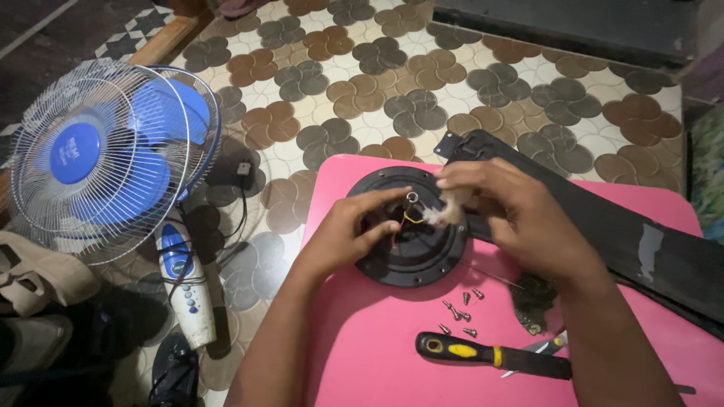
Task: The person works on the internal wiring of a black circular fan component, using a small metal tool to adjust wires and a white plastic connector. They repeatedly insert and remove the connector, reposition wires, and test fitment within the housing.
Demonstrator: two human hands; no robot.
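Note:
A round black fan motor housing (pixel 407 260) lies on a pink table (pixel 377 339). Thin yellow and red wires come out of its middle, beside a small metal shaft (pixel 412 197). My left hand (pixel 354 230) rests on the housing's left side with its fingers at the wires. My right hand (pixel 505 211) pinches a small pale cloth-like piece (pixel 445 213) over the housing's centre. A long black fan blade (pixel 603 226) runs off to the right under my right hand.
Several loose screws (pixel 460 309) lie just in front of the housing. A black-and-yellow-handled screwdriver (pixel 483 354) and scissors (pixel 539 348) lie near the table's front. A blue-bladed stand fan (pixel 105 158) lies on the patterned tile floor at left.

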